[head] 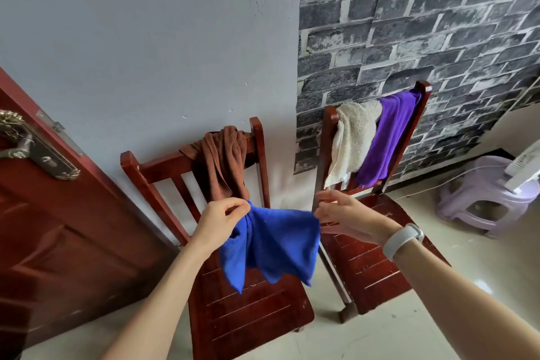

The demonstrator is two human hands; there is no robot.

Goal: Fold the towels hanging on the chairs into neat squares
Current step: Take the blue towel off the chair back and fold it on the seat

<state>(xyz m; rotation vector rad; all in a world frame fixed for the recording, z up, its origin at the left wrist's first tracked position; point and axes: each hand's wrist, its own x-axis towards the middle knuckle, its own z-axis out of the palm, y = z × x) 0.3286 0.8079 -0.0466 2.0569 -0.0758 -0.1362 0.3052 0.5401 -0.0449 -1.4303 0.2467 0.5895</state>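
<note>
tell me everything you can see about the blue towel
The blue towel is a bright royal-blue cloth that looks like soft microfibre, unfolded and rumpled. It hangs in the air above the left chair's seat, stretched between the left hand, which pinches one bunched corner, and the right hand at the other; its lower corners dangle free.

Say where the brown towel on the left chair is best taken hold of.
Take the brown towel at the bunched part draped over the top rail of the left chair, coming from the front and above: it hangs down the backrest's front, so lifting there frees it.
</note>
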